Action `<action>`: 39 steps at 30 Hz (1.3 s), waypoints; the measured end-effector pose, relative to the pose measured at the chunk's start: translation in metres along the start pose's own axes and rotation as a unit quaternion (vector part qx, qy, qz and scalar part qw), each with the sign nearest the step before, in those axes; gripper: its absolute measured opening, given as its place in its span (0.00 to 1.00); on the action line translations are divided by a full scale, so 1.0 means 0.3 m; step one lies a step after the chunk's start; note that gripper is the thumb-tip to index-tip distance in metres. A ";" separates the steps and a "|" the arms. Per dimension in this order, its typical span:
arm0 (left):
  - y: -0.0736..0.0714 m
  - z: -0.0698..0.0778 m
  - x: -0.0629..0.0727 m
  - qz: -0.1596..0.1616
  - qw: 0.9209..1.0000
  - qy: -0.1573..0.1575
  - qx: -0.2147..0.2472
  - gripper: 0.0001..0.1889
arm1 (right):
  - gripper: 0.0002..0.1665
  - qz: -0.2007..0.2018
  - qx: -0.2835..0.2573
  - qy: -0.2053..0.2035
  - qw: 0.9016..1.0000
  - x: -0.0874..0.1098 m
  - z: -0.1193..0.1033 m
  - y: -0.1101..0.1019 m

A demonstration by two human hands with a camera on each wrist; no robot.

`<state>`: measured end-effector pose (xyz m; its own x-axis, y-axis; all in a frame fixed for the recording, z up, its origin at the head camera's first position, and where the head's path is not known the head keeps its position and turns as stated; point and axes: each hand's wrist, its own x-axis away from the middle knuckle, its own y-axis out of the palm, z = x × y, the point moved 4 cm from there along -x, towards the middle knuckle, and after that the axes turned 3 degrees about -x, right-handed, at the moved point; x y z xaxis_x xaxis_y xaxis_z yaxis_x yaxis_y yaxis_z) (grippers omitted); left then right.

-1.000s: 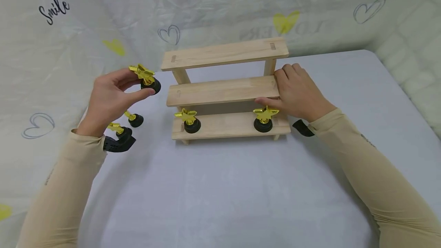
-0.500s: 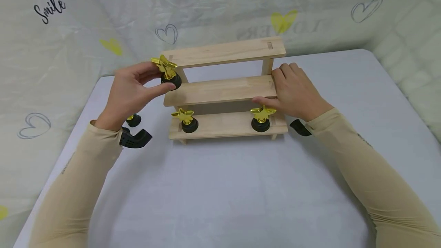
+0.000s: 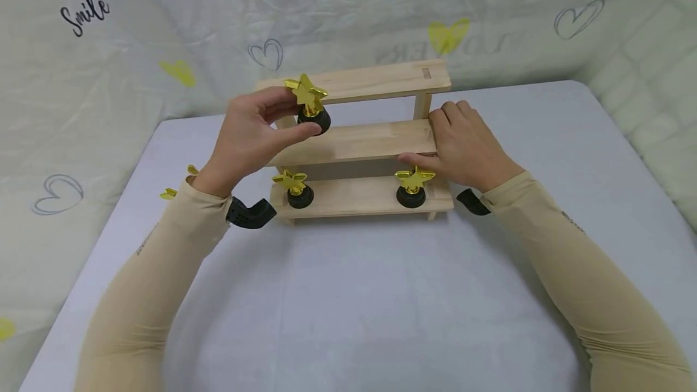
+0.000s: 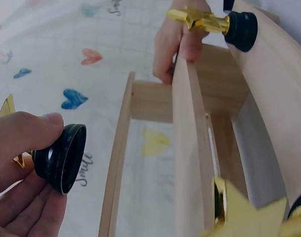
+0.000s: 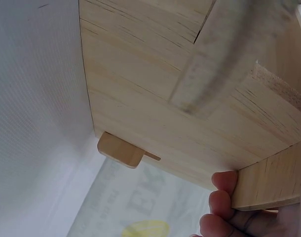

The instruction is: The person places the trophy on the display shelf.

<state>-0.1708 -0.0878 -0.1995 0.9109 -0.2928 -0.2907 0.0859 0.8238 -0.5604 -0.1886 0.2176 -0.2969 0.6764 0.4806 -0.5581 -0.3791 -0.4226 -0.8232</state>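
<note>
My left hand point(image 3: 247, 132) pinches a small star trophy point(image 3: 308, 98), gold on top with a round black base, between thumb and fingers. It is held upright in front of the left part of the three-tier wooden shelf point(image 3: 376, 138). In the left wrist view the underside of its black base point(image 4: 71, 158) shows, apart from the boards. My right hand point(image 3: 468, 144) grips the right end of the middle board, thumb along the front edge; its fingertips point(image 5: 221, 202) curl round the wood in the right wrist view. Two more star trophies, left point(image 3: 300, 197) and right point(image 3: 411, 196), stand on the bottom board.
Gold tips of further trophies point(image 3: 169, 193) show at the left, mostly hidden behind my left forearm. The shelf stands on a white-covered table point(image 3: 348, 295). A printed curtain point(image 3: 337, 11) hangs behind the table, and a pale wall point(image 3: 664, 77) is at the right.
My left hand has carried its trophy rightward from beside the shelf to in front of its left part. The right hand keeps its grip on the middle board.
</note>
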 end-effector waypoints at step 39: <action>0.314 0.058 -0.141 -0.067 0.998 -0.001 0.012 0.19 | 0.61 -0.015 0.000 -0.003 1.000 0.004 0.013 0.015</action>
<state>-0.1942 0.0106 -0.2264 0.8910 -0.4008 -0.2131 0.2167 0.7880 -0.5762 -0.1921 0.2192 -0.3017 0.6838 0.4979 -0.5334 -0.3584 -0.4076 -0.8399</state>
